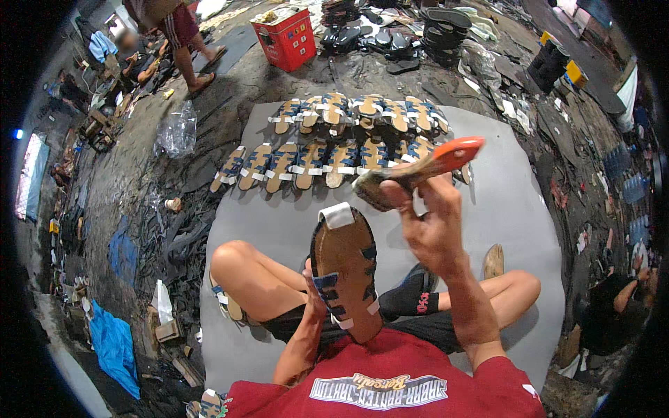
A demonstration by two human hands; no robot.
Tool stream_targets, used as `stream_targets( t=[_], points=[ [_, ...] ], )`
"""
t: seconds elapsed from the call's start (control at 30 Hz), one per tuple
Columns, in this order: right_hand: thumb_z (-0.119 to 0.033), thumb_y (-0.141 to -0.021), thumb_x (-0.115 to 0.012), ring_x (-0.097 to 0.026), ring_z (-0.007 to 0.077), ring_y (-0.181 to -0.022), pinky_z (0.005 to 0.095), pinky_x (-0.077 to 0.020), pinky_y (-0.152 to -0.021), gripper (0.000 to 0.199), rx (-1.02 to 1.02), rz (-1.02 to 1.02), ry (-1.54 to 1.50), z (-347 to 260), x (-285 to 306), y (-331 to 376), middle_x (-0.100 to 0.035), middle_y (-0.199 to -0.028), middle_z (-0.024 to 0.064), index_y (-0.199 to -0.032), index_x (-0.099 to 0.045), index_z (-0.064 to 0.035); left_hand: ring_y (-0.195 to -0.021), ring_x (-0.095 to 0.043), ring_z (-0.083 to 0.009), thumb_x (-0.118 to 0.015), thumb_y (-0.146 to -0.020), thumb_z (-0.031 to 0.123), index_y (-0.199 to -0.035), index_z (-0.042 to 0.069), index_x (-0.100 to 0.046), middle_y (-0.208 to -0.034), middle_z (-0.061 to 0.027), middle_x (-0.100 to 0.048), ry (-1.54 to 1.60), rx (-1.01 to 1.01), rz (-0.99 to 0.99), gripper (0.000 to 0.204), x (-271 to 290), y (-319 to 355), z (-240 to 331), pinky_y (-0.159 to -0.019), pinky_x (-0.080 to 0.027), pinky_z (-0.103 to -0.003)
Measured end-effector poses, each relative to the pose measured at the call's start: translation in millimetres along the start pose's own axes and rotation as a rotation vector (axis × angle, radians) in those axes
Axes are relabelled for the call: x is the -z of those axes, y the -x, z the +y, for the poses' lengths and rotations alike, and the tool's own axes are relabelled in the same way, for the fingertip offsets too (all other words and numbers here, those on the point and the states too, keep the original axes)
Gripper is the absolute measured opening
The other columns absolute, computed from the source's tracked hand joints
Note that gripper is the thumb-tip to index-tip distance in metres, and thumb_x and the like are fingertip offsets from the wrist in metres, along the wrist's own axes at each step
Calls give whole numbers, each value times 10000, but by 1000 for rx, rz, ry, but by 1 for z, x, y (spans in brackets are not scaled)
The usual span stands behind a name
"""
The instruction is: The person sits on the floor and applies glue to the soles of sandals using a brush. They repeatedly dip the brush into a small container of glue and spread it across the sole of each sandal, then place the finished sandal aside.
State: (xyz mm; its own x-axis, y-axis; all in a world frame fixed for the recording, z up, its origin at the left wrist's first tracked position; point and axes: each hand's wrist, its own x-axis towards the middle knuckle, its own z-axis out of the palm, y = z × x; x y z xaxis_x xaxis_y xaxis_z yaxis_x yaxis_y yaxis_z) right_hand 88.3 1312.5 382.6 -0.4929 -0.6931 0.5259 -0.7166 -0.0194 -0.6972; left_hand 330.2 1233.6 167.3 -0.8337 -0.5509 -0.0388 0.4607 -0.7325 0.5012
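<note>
My left hand (313,292) grips a sandal piece (352,244) by its left edge and holds it tilted up over my lap. It has a tan insole, dark blue straps along its sides and a white strip over the upper end. The fingers behind it are mostly hidden. Raised to the right, my right hand (433,226) is closed on a paintbrush (451,152) with an orange-red handle end. Its dark, worn head points left, above and apart from the sandal piece. Beyond both hands, several similar sandal pieces (341,164) lie in two rows.
I sit cross-legged on a grey sheet (516,209). A tan sole (493,261) is by my right knee. Farther off stand a red bin (284,43) and stacked dark soles (446,31). Scraps and a blue plastic sheet (115,348) litter the floor. Other people are at the far left and right.
</note>
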Motion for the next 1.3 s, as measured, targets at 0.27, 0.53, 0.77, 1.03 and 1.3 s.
stream_targets(
  t=[0.27, 0.53, 0.77, 1.03, 1.3],
  points=[
    [-262, -945, -771, -637, 298, -1008, 445, -434, -978, 221, 220, -251, -124, 16, -7, 6, -732, -1037, 97, -1107, -778, -113, -1194, -684, -224, -435, -1099, 573, -1453, -41, -537, -1403, -186, -636, -478, 235, 75, 716, -48, -22, 19, -966, -603, -425],
    [-292, -977, -756, -672, 269, -1081, 458, -476, -972, 251, 98, -408, -100, 46, 12, 13, -772, -1051, 84, -1122, -781, -89, -1262, -659, -279, -436, -1114, 552, -1556, 58, -455, -1432, -162, -624, 40, 347, 24, 663, -61, -31, 26, -1074, -547, -439],
    [-284, -980, -748, -622, 330, -972, 464, -492, -863, 227, 161, -424, -223, 38, -12, 7, -720, -1002, 96, -1108, -769, -97, -1203, -694, -290, -457, -1093, 598, -1544, 35, -467, -1404, -180, -651, -174, 393, 151, 721, -71, -36, 18, -1022, -581, -430],
    [-229, -973, -755, -658, 247, -1143, 460, -378, -1059, 207, -64, -501, -44, 79, 42, 18, -746, -1167, 76, -1151, -769, -124, -1055, -723, -315, -555, -1062, 556, -1552, 46, -441, -1348, -223, -644, 128, 229, 64, 717, -55, -1, 43, -879, -645, -459],
    [-279, -991, -743, -657, 288, -1010, 419, -347, -1080, 172, 147, -597, 22, 97, 10, 12, -718, -1017, 109, -1059, -771, -124, -1089, -706, -308, -595, -1049, 535, -1569, 41, -402, -1401, -248, -580, -94, 258, 217, 743, -28, 17, 31, -883, -640, -419]
  ],
)
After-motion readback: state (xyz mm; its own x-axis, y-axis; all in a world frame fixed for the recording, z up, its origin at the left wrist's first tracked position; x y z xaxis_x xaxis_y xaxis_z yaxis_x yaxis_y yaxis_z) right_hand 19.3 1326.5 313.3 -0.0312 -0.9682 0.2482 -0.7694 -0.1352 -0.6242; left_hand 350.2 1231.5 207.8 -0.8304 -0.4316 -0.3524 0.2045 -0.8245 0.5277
